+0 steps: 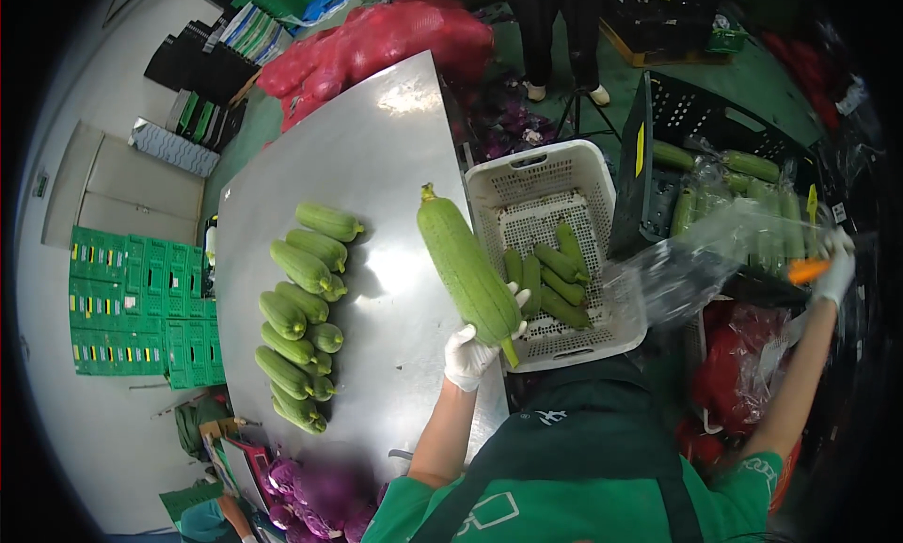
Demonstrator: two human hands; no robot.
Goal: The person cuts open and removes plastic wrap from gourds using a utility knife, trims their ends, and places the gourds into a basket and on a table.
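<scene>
My left hand (468, 357), in a white glove, grips a large green luffa (466, 266) near its lower end. It holds the luffa tilted between the steel table and the white crate. Out at the far right, my gloved right hand (835, 266) is closed on a clear plastic bag (696, 247), which stretches leftward over the crates. An orange thing (807, 271) shows at the same hand; its kind is unclear. Several more luffas (293, 262) lie in a stacked row on the table. Smaller green luffas (562, 284) rest inside the white crate.
The steel table (395, 402) stands at left, beside the white perforated crate (628, 331). A dark crate (644, 120) at right holds bagged green vegetables. Red net sacks (376, 49) lie beyond the table. Purple cabbages (320, 496) sit at its near end. A person (562, 35) stands ahead.
</scene>
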